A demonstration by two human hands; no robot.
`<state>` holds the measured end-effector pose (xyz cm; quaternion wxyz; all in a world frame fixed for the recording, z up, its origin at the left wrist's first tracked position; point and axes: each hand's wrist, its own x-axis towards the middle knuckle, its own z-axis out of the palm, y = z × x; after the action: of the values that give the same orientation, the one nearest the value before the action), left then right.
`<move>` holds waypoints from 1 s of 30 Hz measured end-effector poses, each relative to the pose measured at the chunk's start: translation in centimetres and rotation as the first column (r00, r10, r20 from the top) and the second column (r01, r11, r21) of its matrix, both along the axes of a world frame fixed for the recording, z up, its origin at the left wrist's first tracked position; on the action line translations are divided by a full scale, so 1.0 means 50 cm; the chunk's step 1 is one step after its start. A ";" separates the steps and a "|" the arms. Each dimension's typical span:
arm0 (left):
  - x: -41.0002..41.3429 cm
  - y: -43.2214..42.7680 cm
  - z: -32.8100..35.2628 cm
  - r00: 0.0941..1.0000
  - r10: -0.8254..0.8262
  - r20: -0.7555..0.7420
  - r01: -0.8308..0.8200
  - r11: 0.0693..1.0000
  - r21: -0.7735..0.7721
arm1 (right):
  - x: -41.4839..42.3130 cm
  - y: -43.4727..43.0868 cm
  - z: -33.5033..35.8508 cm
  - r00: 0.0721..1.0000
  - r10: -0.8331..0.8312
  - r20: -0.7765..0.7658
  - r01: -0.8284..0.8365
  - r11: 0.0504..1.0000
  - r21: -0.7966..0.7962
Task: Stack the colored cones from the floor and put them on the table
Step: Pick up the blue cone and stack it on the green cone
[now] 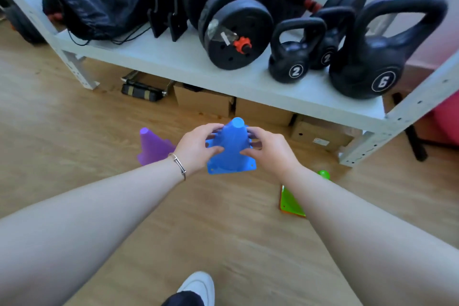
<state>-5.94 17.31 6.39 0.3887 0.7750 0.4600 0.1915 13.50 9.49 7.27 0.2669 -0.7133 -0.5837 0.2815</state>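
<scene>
- Gripping the blue plastic cone [232, 149] from both sides, the person's left hand [196, 148] and right hand [269, 150] are clamped on its flanks, upright, above the wooden floor [74, 131].
- Judged step: gathering cones; this one looks ready to go over another.
- Next move likely calls for lowering it squarely onto the purple plastic cone [152, 146] just beside the left wrist, or the green plastic cone [293, 200] lying tipped behind the right forearm, an orange edge showing beneath it.
- Readable writing: the small black kettlebell [294, 57] shows "2"; the large black kettlebell [382, 57] bears a "6" or "9".
</scene>
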 end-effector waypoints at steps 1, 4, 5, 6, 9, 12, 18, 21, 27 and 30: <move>0.028 -0.002 0.009 1.000 -0.027 -0.003 0.027 1.000 0.007 | 0.025 -0.011 0.011 1.000 -0.021 0.012 0.021 1.000 0.004; 0.115 -0.017 0.040 0.994 -0.105 -0.002 0.105 0.994 0.020 | 0.101 -0.047 0.042 0.995 -0.082 0.057 0.081 0.997 0.006; 0.144 -0.024 0.052 0.991 -0.131 0.001 0.131 0.991 0.026 | 0.126 -0.060 0.053 0.992 -0.103 0.072 0.102 0.995 0.007; 0.174 -0.030 0.065 0.987 -0.158 0.002 0.158 0.987 0.034 | 0.151 -0.074 0.063 0.988 -0.127 0.083 0.127 0.992 0.010; 0.257 -0.045 0.100 0.974 -0.228 0.004 0.227 0.973 0.049 | 0.220 -0.113 0.095 0.975 -0.200 0.100 0.199 0.980 0.021; 0.326 -0.062 0.121 0.962 -0.271 0.004 0.271 0.961 0.051 | 0.277 -0.148 0.115 0.964 -0.254 0.082 0.254 0.967 0.017; 0.398 -0.105 0.088 0.935 -0.353 -0.028 0.353 0.935 0.014 | 0.334 -0.215 0.088 0.950 -0.303 0.070 0.306 0.951 -0.037; 0.409 -0.117 0.046 0.924 -0.379 -0.053 0.380 0.925 0.000 | 0.340 -0.234 0.049 0.944 -0.325 0.052 0.328 0.942 -0.074; 0.424 -0.117 -0.043 0.905 -0.421 -0.065 0.417 0.906 -0.070 | 0.342 -0.248 -0.033 0.930 -0.368 0.019 0.366 0.917 -0.160; 0.426 -0.114 -0.091 0.897 -0.435 -0.082 0.427 0.899 -0.096 | 0.340 -0.245 -0.078 0.923 -0.385 0.012 0.380 0.904 -0.197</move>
<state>15.36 11.63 1.82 0.4266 0.8511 0.3030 0.0437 30.52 -2.78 3.36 0.2532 -0.8328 -0.3983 0.2893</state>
